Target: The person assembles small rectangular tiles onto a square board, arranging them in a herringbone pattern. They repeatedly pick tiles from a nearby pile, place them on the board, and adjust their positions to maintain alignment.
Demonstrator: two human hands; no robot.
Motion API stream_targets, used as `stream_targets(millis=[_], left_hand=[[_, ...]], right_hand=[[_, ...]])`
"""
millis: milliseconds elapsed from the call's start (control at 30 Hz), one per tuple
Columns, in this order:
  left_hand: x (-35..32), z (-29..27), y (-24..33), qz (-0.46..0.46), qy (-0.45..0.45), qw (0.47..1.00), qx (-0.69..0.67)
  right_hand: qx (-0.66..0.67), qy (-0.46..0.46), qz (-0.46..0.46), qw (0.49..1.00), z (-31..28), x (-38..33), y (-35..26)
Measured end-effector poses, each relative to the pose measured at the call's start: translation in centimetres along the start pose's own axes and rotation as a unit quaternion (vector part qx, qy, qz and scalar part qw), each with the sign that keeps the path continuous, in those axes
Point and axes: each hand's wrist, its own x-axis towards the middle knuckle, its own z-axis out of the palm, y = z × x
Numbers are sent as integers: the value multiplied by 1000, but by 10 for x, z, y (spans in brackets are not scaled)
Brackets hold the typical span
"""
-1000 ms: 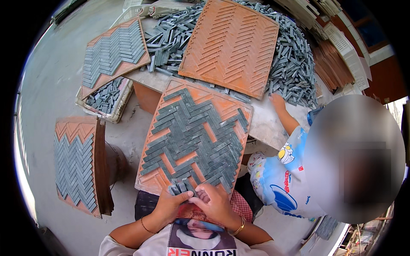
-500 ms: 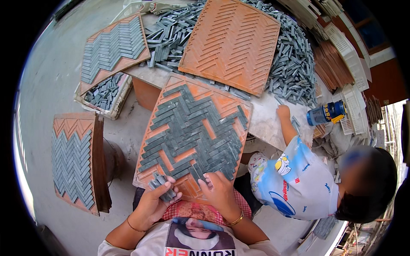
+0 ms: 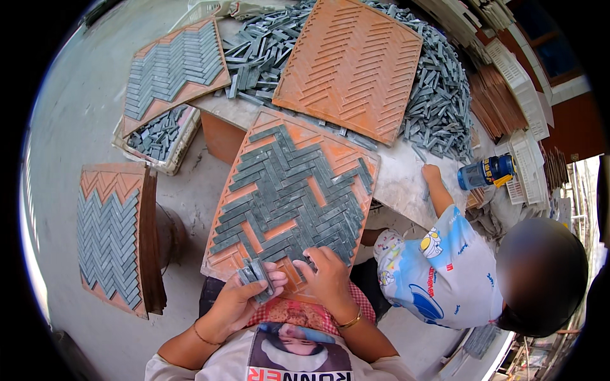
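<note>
My left hand is closed around a small bundle of grey strip tiles above the board's near edge. My right hand is over the board's lower right part, fingers bent, thumb and forefinger apart with no tile visible between them. Under both hands, a tilted orange mould board carries dark grey strip tiles in a herringbone pattern. Bare orange slots show in the middle, near my hands and along the far edge.
Beyond lies a ridged orange board on a heap of loose strips. Tiled boards are at left, by a crate of strips. At right, a person reaches onto the table beside a blue bottle.
My right hand has lifted slightly off the tiles, its thumb and forefinger parting. My left hand with its bundle has shifted a little right. The other person's hand has moved slightly right.
</note>
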Motion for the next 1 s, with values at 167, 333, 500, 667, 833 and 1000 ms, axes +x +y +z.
stream_targets(millis=[167, 333, 500, 667, 833, 1000], left_hand=[[4, 5, -3, 12, -6, 1000, -7], [9, 3, -18, 11, -16, 999, -32], [6, 5, -18, -36, 2, 999, 25], [3, 0, -13, -42, 20, 998, 44], [4, 2, -13, -33, 8, 998, 43], [4, 1, -17, -32, 2, 999, 27]], right_hand=[[129, -50, 6, 990, -17, -8, -20], [339, -116, 154, 921, -13, -24, -38], [466, -168, 202, 845, -13, -50, -16], [386, -6, 266, 883, -39, -79, 18], [279, 45, 259, 923, -33, -97, 32], [53, 108, 114, 986, -12, -107, 48]])
